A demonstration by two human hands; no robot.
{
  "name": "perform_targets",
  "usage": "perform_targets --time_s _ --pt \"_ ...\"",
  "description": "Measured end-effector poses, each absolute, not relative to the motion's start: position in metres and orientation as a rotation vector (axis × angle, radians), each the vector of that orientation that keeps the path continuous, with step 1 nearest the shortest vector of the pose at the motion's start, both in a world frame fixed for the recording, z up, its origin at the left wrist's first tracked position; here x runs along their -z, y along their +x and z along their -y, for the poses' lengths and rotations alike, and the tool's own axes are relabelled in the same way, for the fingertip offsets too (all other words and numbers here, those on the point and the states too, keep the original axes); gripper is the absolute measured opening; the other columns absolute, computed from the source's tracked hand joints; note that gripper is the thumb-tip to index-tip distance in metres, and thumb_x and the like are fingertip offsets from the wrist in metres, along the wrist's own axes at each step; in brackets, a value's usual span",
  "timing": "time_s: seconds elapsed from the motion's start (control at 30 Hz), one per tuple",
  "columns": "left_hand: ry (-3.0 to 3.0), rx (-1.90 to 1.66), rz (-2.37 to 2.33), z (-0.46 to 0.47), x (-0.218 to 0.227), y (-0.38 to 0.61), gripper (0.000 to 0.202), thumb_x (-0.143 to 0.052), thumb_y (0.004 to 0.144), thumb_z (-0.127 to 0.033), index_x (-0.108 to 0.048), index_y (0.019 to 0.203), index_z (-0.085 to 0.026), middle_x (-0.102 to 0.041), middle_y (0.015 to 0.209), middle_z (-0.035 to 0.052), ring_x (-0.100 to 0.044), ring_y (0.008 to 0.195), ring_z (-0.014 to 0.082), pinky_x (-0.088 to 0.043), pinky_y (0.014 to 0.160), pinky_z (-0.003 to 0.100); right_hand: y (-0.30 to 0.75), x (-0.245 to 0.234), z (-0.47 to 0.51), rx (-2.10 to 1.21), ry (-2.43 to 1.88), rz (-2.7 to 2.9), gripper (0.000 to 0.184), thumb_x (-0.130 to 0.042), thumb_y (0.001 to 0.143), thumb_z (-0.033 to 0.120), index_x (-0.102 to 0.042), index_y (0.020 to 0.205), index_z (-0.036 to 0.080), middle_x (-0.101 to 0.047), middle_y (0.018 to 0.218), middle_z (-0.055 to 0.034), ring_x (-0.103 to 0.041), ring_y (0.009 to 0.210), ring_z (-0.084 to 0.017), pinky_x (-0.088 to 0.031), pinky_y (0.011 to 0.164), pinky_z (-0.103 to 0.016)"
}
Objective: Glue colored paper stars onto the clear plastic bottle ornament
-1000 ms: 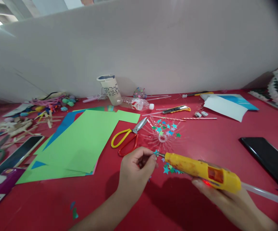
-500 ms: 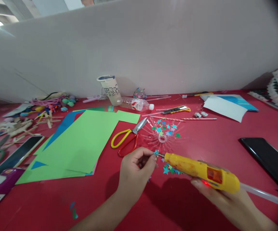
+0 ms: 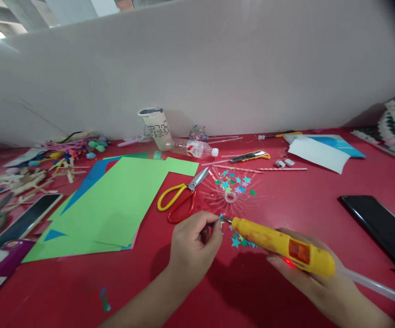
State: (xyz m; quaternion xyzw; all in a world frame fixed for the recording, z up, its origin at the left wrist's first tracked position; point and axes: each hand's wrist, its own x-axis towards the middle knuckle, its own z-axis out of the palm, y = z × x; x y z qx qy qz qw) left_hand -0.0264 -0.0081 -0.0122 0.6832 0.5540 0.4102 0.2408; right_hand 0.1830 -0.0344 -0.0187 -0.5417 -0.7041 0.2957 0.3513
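Observation:
Between thumb and forefinger, my left hand (image 3: 194, 243) pinches a small blue star (image 3: 221, 217). My right hand (image 3: 306, 273) is wrapped round a yellow hot glue gun (image 3: 275, 241), whose metal tip is at the star. A red light glows on the gun's side, and a clear glue stick (image 3: 375, 284) sticks out of its back. Just beyond lies a clear plastic piece cut into strips around a bottle neck (image 3: 230, 197), with several stars (image 3: 238, 186) on it. More loose stars (image 3: 235, 241) lie on the table beneath the gun.
Scissors (image 3: 184, 193) lie left of the cut plastic, beside green paper sheets (image 3: 115, 205). Behind are a plastic bottle (image 3: 194, 148), a paper cup (image 3: 156, 130), a box cutter (image 3: 250, 156) and striped straws (image 3: 282, 169). A black phone (image 3: 378, 228) lies at right, craft sticks (image 3: 23, 180) at left.
The glue gun and my right hand have shifted slightly left, the tip staying at the star. My left hand holds almost the same place.

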Motion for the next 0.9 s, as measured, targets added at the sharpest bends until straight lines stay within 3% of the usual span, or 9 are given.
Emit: perform_targets --time_s 0.2,0.33,0.43,0.5,0.6,0.7,0.9 --pt "1.596 -1.133 -1.436 0.007 0.008 -0.028 0.011 -0.053 0.079 -0.019 -0.059 0.070 -0.017 -0.061 0.061 -0.0017 -0.050 0.051 0.0082 -0.040 0.051 0.018 0.194 0.025 0.032 -0.988 -1.367 1.643 0.023 -0.060 0.077 0.043 -0.063 0.071 0.021 -0.063 0.062 -0.0027 -0.059 0.054 -0.017 -0.047 0.047 -0.025" --pt "1.263 -1.084 -1.366 0.003 0.006 -0.026 0.008 -0.057 0.078 -0.023 -0.057 0.073 -0.017 -0.063 0.059 -0.0020 -0.042 0.041 0.0050 -0.034 0.040 0.015 0.207 0.019 0.023 -1.215 -1.365 1.293 0.028 -0.055 0.081 0.044 -0.063 0.078 0.018 -0.057 0.060 -0.0013 -0.047 0.049 -0.012 -0.040 0.044 -0.023" --pt "1.176 -1.048 -1.320 0.001 0.007 -0.024 0.009 -0.057 0.079 -0.025 -0.057 0.077 -0.016 -0.063 0.059 -0.0016 -0.040 0.040 0.0038 -0.030 0.037 0.015 0.218 0.008 0.009 -1.257 -1.247 1.080 0.017 -0.065 0.074 0.031 -0.061 0.082 0.017 -0.057 0.067 -0.0002 -0.042 0.050 -0.009 -0.035 0.045 -0.021" --pt "1.176 -1.007 -1.281 0.001 0.007 -0.022 0.011 -0.057 0.080 -0.027 -0.056 0.077 -0.016 -0.063 0.060 -0.0015 -0.040 0.039 0.0032 -0.030 0.038 0.015 0.226 0.006 -0.003 -1.224 -1.246 1.003 0.018 -0.064 0.074 0.029 -0.059 0.087 0.018 -0.061 0.078 -0.0022 -0.046 0.055 -0.010 -0.039 0.050 -0.021" --pt "1.187 -0.925 -1.231 0.002 0.007 -0.018 0.013 -0.055 0.082 -0.028 -0.055 0.077 -0.016 -0.063 0.062 -0.0014 -0.041 0.041 0.0031 -0.029 0.039 0.015 0.240 0.017 -0.021 -1.031 -1.496 1.067 0.030 -0.053 0.082 0.044 -0.060 0.085 0.015 -0.061 0.072 -0.0054 -0.054 0.060 -0.015 -0.042 0.051 -0.024" --pt "1.171 -0.839 -1.193 0.002 0.005 -0.014 0.014 -0.053 0.083 -0.029 -0.054 0.079 -0.016 -0.062 0.061 -0.0016 -0.041 0.040 0.0033 -0.027 0.038 0.015 0.254 0.034 -0.032 -0.706 -1.963 1.630 0.052 -0.025 0.091 0.049 -0.061 0.081 0.014 -0.064 0.072 -0.0101 -0.061 0.064 -0.020 -0.045 0.055 -0.027" --pt "1.076 -0.678 -1.115 -0.001 -0.001 -0.003 0.014 -0.051 0.082 -0.028 -0.052 0.074 -0.016 -0.057 0.055 -0.0034 -0.039 0.038 0.0033 -0.022 0.035 0.015 0.257 0.050 -0.038 -0.523 -2.227 1.942 0.039 -0.041 0.086 0.043 -0.068 0.079 0.016 -0.064 0.063 -0.0114 -0.062 0.061 -0.026 -0.040 0.053 -0.031"
